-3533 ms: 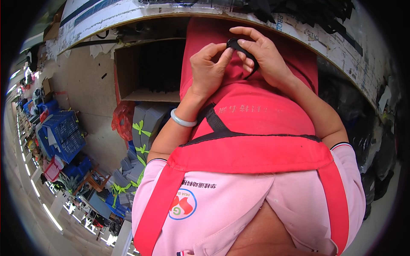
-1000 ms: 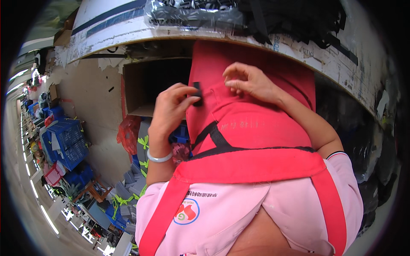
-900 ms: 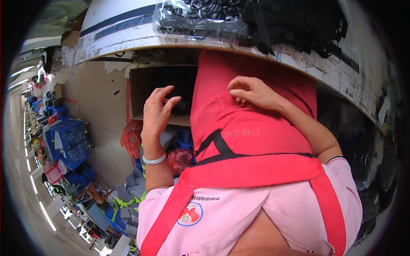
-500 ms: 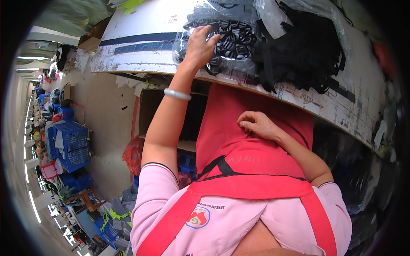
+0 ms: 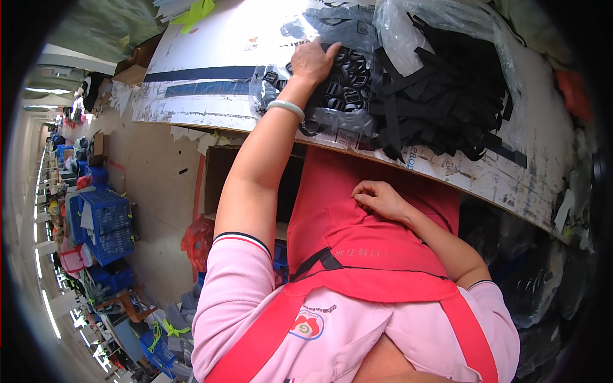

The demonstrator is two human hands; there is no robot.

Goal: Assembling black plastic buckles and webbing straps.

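Note:
My left hand (image 5: 311, 62) reaches over a heap of small black plastic buckles (image 5: 348, 80) that lies in a clear plastic bag (image 5: 335, 121). Its thumb is spread away from the fingers, and the fingertips are partly out of sight at the far side of the heap. No buckle shows between them. Close to my body, my right hand (image 5: 382, 199) is curled in front of the red apron (image 5: 319, 198), fingers bent toward the thumb. Whatever it may hold is hidden. Right of the buckles lies a tangled pile of black webbing straps (image 5: 447, 96).
The worn white tabletop (image 5: 211, 105) carries a dark strip (image 5: 198, 73) at its left. Clear plastic film (image 5: 399, 32) lies around the straps. Below the table edge are an open cardboard box (image 5: 220, 172) and a red plastic bag (image 5: 198, 239). Blue crates (image 5: 105, 223) stand on the floor at left.
My left hand has moved right and farther over the buckles, and its arm is stretched out more. The right hand stays curled by the apron. The view has shifted slightly.

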